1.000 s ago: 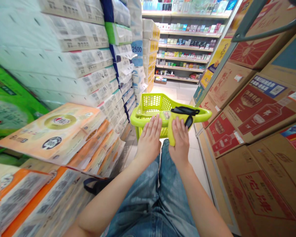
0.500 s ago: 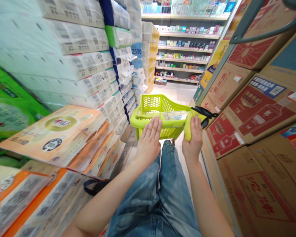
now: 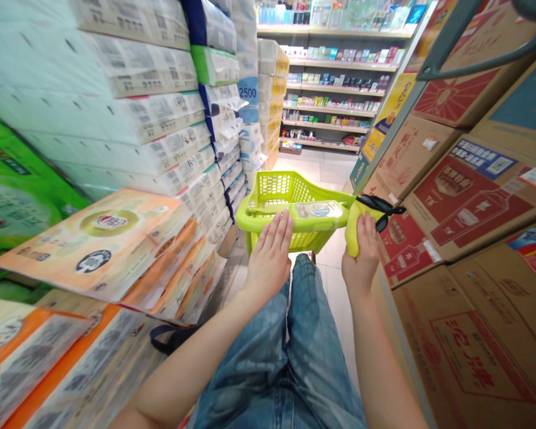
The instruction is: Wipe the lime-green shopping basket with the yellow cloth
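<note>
A lime-green plastic shopping cart [image 3: 295, 182] with a perforated basket stands in front of my knees. My left hand [image 3: 271, 253] lies on its near handle rim, fingers straight and side by side, thumb hidden. My right hand [image 3: 361, 256] is at the handle's right end, its fingers wrapped round a folded yellow cloth [image 3: 352, 232]. A black strap-like item [image 3: 382, 208] sticks out beyond these fingers; I cannot make out what it is. A clear label holder [image 3: 319, 210] is set into the handle between my hands.
Stacked paper packs [image 3: 161, 113] rise on the left, with orange cartons [image 3: 102, 238] nearer me. Cardboard boxes [image 3: 469, 196] line the right side, a grey metal bracket [image 3: 455, 53] above them. Goods shelves [image 3: 330, 107] stand at the aisle's far end.
My right hand has moved a little to the right with the yellow cloth and the black item, out to the handle's end. My left hand and the cart have stayed in place.
</note>
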`<state>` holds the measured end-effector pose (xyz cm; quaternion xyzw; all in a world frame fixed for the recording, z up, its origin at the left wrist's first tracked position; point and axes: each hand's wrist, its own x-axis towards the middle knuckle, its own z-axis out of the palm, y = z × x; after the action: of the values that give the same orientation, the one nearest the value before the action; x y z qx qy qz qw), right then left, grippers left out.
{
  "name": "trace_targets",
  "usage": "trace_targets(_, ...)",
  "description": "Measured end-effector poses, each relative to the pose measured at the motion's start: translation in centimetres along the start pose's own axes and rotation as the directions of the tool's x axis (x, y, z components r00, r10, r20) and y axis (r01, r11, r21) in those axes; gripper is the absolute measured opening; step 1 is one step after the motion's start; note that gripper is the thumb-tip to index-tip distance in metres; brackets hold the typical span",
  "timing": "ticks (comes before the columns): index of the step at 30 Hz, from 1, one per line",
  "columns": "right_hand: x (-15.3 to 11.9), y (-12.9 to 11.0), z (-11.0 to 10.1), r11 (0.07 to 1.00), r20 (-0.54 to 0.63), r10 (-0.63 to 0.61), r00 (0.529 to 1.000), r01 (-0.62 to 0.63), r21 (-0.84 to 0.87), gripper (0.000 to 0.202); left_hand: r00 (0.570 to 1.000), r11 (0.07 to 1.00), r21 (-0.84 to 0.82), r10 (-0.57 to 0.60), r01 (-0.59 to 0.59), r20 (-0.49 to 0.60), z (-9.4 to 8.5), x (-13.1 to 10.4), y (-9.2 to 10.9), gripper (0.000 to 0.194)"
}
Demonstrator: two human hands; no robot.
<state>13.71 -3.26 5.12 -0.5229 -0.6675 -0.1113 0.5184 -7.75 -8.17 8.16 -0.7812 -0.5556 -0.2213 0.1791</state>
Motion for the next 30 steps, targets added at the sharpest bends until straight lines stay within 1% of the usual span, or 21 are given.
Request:
trace_targets(2, -0.3, -1.5, 0.6, 1.000, 0.007, 0.008, 1.000, -0.008, 0.002, 0.081, 1.000, 1.000, 0.008, -0.005, 0.004, 0.003, 0.1, 0.0, 0.1, 0.085)
trace_targets(3, -0.6, -2.8, 0.9, 1.000, 0.033, -0.016, 0.999, 0.016, 0.006, 0.081, 1.000, 1.000, 0.014, -0.008, 0.008, 0.006, 0.0, 0.0, 0.1, 0.084)
trace_targets(4, -0.9, -4.1, 1.2, 0.998, 0.073, -0.059, 0.996, 0.059, 0.013, 0.081, 1.000, 1.000, 0.021, -0.010, 0.010, 0.010, 0.0, 0.0, 0.1, 0.083)
trace_targets(6, -1.6, -6.7, 1.7, 0.984, 0.168, -0.175, 0.970, 0.171, 0.037, 0.080, 1.000, 0.999, 0.035, -0.010, 0.009, 0.016, -0.1, 0.0, 0.0, 0.080)
trace_targets(8, -2.1, -8.0, 1.8, 0.962, 0.234, -0.273, 0.933, 0.266, 0.064, 0.078, 1.000, 0.999, 0.046, 0.003, -0.003, 0.017, -0.2, -0.1, 0.0, 0.077)
trace_targets(10, -2.0, -7.4, 1.5, 0.951, 0.256, -0.310, 0.916, 0.304, 0.064, 0.077, 1.000, 0.999, 0.049, 0.014, -0.015, 0.018, -0.2, -0.1, -0.1, 0.077)
trace_targets(12, -1.6, -5.2, 0.9, 0.960, 0.233, -0.280, 0.931, 0.278, 0.042, 0.078, 1.000, 0.999, 0.044, 0.014, -0.015, 0.019, -0.2, -0.1, -0.1, 0.079)
trace_targets(13, -1.3, -3.8, 0.6, 0.971, 0.204, -0.238, 0.950, 0.238, 0.028, 0.079, 1.000, 0.999, 0.039, 0.011, -0.011, 0.018, -0.1, -0.1, -0.1, 0.081)
trace_targets(15, -0.5, -1.1, 0.1, 0.993, 0.110, -0.122, 0.986, 0.121, 0.012, 0.080, 1.000, 1.000, 0.027, 0.004, -0.005, 0.013, 0.0, 0.0, 0.0, 0.083)
trace_targets(16, -0.2, -0.1, 0.0, 0.998, 0.063, -0.063, 0.996, 0.063, 0.011, 0.080, 1.000, 1.000, 0.022, 0.003, -0.003, 0.010, 0.0, 0.0, 0.0, 0.084)
trace_targets(17, 0.0, 0.5, 0.0, 1.000, 0.027, -0.011, 1.000, 0.011, 0.008, 0.080, 1.000, 1.000, 0.016, 0.002, -0.002, 0.008, 0.1, 0.0, 0.0, 0.085)
trace_targets(18, 0.1, 0.6, 0.2, 1.000, 0.004, 0.031, 1.000, -0.031, 0.000, 0.080, 1.000, 1.000, 0.011, 0.001, -0.001, 0.005, 0.2, 0.0, 0.0, 0.085)
trace_targets(19, 0.1, 0.2, 0.4, 0.999, -0.002, 0.053, 0.999, -0.053, -0.009, 0.081, 1.000, 1.000, 0.006, 0.000, 0.000, 0.002, 0.2, 0.0, 0.1, 0.086)
trace_targets(21, -0.2, -2.0, 0.9, 0.999, 0.035, 0.035, 0.999, -0.034, -0.018, 0.081, 1.000, 1.000, 0.000, -0.005, 0.005, -0.001, 0.2, 0.0, 0.0, 0.086)
trace_targets(23, -0.9, -4.9, 1.5, 0.998, 0.120, -0.064, 0.991, 0.064, 0.008, 0.081, 1.000, 1.000, 0.001, -0.007, 0.007, 0.000, 0.2, 0.0, 0.0, 0.084)
trace_targets(25, -1.6, -7.2, 1.8, 0.983, 0.213, -0.184, 0.960, 0.177, 0.049, 0.080, 1.000, 1.000, 0.009, -0.001, 0.001, 0.003, 0.1, -0.1, -0.1, 0.081)
trace_targets(26, -1.8, -7.8, 1.8, 0.972, 0.248, -0.233, 0.940, 0.224, 0.065, 0.079, 1.000, 1.000, 0.013, 0.004, -0.004, 0.004, 0.0, -0.1, -0.1, 0.080)
trace_targets(28, -1.8, -7.8, 1.4, 0.956, 0.288, -0.294, 0.911, 0.283, 0.081, 0.078, 1.000, 1.000, 0.017, 0.011, -0.011, 0.009, -0.1, -0.1, -0.2, 0.079)
trace_targets(30, -1.3, -6.1, 0.7, 0.956, 0.284, -0.294, 0.912, 0.285, 0.073, 0.078, 1.000, 1.000, 0.016, 0.013, -0.013, 0.015, -0.1, -0.1, -0.2, 0.080)
